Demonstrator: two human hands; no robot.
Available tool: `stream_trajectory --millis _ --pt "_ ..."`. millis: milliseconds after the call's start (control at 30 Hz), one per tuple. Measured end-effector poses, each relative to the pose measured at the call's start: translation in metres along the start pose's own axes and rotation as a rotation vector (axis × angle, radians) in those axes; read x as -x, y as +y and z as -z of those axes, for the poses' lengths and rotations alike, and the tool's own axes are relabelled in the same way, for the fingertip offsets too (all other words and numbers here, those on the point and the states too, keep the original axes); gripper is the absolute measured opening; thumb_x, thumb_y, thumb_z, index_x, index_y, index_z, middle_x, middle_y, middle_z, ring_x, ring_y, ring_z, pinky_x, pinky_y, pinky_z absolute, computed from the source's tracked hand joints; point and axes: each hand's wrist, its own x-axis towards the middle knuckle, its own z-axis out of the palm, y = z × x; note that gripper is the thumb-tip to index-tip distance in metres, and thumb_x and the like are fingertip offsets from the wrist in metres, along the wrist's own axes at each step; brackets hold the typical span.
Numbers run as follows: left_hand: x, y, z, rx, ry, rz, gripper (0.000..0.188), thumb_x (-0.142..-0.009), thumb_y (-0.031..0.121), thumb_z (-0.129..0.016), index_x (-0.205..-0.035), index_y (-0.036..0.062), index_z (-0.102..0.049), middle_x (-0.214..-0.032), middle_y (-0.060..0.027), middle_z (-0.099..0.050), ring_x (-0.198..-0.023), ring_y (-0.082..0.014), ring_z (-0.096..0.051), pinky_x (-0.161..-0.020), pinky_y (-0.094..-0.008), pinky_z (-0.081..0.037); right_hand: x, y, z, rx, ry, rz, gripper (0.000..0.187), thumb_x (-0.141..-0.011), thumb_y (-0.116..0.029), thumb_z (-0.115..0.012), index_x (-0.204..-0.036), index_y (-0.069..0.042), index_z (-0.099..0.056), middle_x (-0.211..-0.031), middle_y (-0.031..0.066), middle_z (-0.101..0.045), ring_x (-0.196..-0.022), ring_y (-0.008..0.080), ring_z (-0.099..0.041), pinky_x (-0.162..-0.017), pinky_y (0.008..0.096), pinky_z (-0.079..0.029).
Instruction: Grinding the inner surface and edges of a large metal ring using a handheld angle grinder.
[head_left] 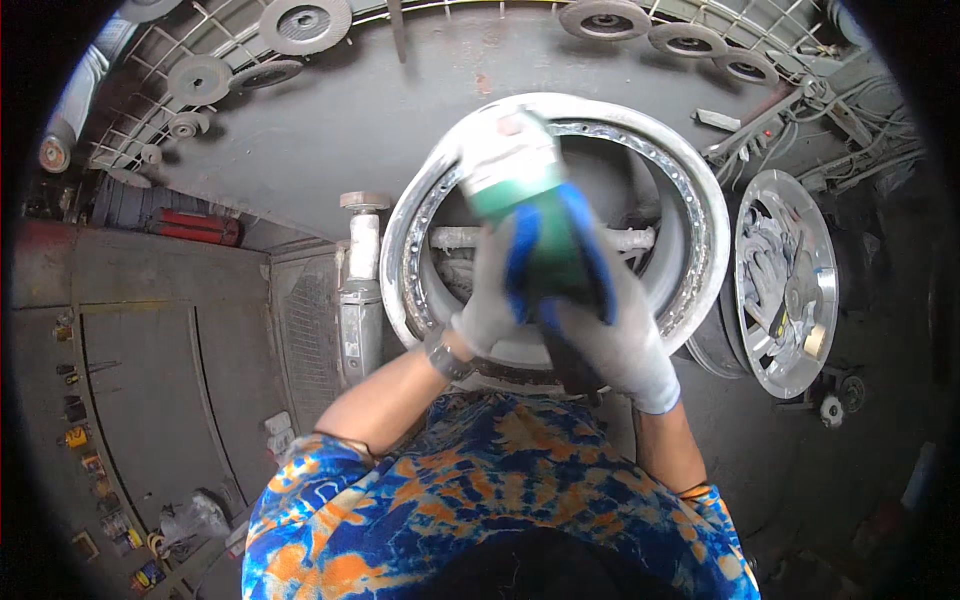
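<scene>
A large round metal wheel rim (712,240) stands in front of me, with small holes around its inner ring. Over its upper left edge is a green grinder (560,255) with a pale head, smeared by motion. My left hand (492,285), in a grey and blue work glove, is closed around the left side of the grinder's body. Lower on the right side, my right hand (622,345) grips it too, in a matching glove. The working end of the grinder is too blurred to tell whether it touches the rim.
Several abrasive discs (305,24) hang on a wire rack along the far wall. To the right, another wheel (822,345) holds gloves and small tools. A grey post (362,330) stands left of the rim. Cables (800,115) hang at the far right.
</scene>
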Motion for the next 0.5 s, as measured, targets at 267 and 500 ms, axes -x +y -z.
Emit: stream_trajectory --millis 267,500 --pt "0.029 0.039 0.007 1.069 0.262 0.770 0.058 -0.114 0.047 -0.039 -0.140 -0.0002 -0.059 -0.134 -0.0138 -0.067 -0.122 -0.0266 -0.065 -0.107 -0.0428 -0.053 -0.020 -0.002 -0.008 0.168 -0.220 0.208 0.092 -0.089 -0.020 -0.075 -0.166 0.002 -0.029 -0.150 0.0361 -0.055 -0.144 0.0457 -0.053 -0.122 0.0453 -0.040" --pt "-0.040 0.012 -0.038 0.034 -0.094 0.196 0.032 -0.112 0.024 -0.050 -0.125 -0.0010 -0.065 -0.112 -0.0069 -0.071 -0.100 -0.0150 -0.068 -0.086 -0.0341 -0.057 0.002 0.004 0.038 -0.243 0.085 0.058 0.090 -0.094 -0.017 -0.070 -0.169 0.002 -0.024 -0.144 0.0301 -0.060 -0.136 0.0331 -0.058 -0.117 0.0442 -0.044"
